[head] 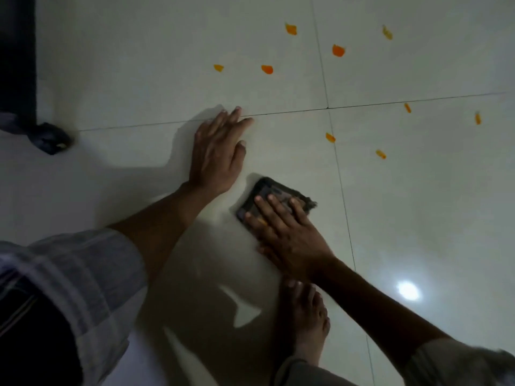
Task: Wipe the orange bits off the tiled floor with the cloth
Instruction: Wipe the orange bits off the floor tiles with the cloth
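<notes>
We are crouching over the tiled floor (418,204), pale and glossy, its grout lines crossing just ahead of us. Our left hand (217,151) is lying flat on the tile beside that line — fingers straight, its grip loose and holding nothing, apparently bracing us. Our right hand (284,235) is pressing down on the cloth (267,193), a dark folded pad lying on the floor near our bare foot (306,313); the fingers are spread straight across it, not curling round it.

The orange bits are all lying farther out, well apart from the cloth (none under it that we can see): the nearest (330,137) on the vertical grout line, another (380,154) beyond it, and more scattered past the cross line, such as one (267,69) ahead and one (338,50) farther right.

We are judging the wiping as barely begun — the next move is calling for sliding the cloth forward and right to the nearest bit, keeping firm pressure.
</notes>
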